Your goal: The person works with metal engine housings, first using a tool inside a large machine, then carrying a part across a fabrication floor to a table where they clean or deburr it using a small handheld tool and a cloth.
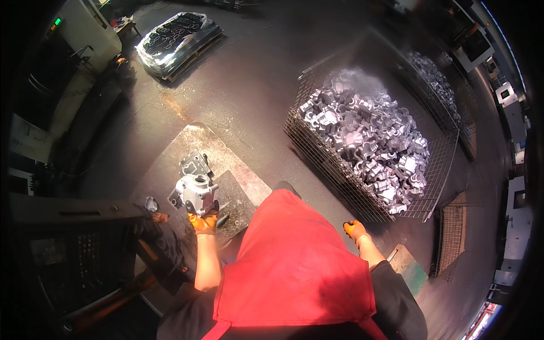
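Note:
My left hand (203, 220), in an orange glove with dark fingertips, is closed on the lower side of a silvery metal casting (196, 192) with a round opening on top. The casting is over a worn metal worktop (241, 195), just in front of a dark fixture with bolts (194, 164). How far the casting stands off the worktop, I cannot tell. My right hand (355, 229), gloved in orange too, hangs beside my red apron (294, 266). Its fingers are curled in, and nothing shows in them.
To the right stands a wire mesh bin (334, 178) heaped with silvery castings (368, 141). A wrapped pallet load (178, 42) sits at the far left. A machine control panel (85, 255) is close on my left. Another mesh crate (453, 235) stands at the right.

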The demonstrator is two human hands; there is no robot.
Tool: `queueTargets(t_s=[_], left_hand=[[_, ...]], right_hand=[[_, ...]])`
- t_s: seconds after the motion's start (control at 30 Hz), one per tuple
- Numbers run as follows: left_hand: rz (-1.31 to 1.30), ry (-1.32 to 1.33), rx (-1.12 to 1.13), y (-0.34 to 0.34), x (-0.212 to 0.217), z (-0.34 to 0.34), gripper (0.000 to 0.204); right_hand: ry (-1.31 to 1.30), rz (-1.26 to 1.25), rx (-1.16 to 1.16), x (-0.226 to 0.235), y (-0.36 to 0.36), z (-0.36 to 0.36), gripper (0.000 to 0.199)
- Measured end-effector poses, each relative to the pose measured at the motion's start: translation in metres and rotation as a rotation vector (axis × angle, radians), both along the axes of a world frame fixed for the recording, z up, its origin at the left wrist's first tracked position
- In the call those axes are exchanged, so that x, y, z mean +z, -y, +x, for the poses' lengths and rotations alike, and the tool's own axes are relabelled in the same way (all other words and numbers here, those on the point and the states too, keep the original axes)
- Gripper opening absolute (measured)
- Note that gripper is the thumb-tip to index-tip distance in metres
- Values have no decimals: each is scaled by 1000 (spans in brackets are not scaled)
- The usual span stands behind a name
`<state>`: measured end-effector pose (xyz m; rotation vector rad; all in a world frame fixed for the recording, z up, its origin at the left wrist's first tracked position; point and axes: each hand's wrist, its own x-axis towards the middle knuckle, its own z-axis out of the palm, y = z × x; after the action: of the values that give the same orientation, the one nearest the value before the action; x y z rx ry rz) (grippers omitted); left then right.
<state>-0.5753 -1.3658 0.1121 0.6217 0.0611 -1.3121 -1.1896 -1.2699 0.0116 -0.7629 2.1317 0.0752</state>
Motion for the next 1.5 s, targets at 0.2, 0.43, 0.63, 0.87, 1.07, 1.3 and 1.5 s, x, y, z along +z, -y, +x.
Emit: queueTargets(t_s=[0.2, 0.43, 0.63, 0.87, 1.07, 1.3, 1.5], left_hand=[[122, -114, 98, 84, -30, 0, 49], [-86, -128, 134, 290, -74, 8, 38], [-88, -83, 119, 565, -87, 30, 45], [34, -180, 122, 752, -148, 135, 51], [205, 26, 387, 872, -89, 136, 47], [698, -28, 669, 959, -193, 144, 45], [787, -163, 870, 1119, -299, 126, 51]], right_hand=[[125, -51, -190, 17, 108, 14, 55], [93, -659, -79, -6, 385, -14, 41], [-74, -1170, -446, -61, 646, -106, 41], [-358, -546, -81, 24, 912, 51, 41], [-372, -498, 191, 22, 1162, 96, 42], [-144, -905, 809, 33, 1432, 255, 33], [508, -890, 728, -38, 1653, 318, 38]])
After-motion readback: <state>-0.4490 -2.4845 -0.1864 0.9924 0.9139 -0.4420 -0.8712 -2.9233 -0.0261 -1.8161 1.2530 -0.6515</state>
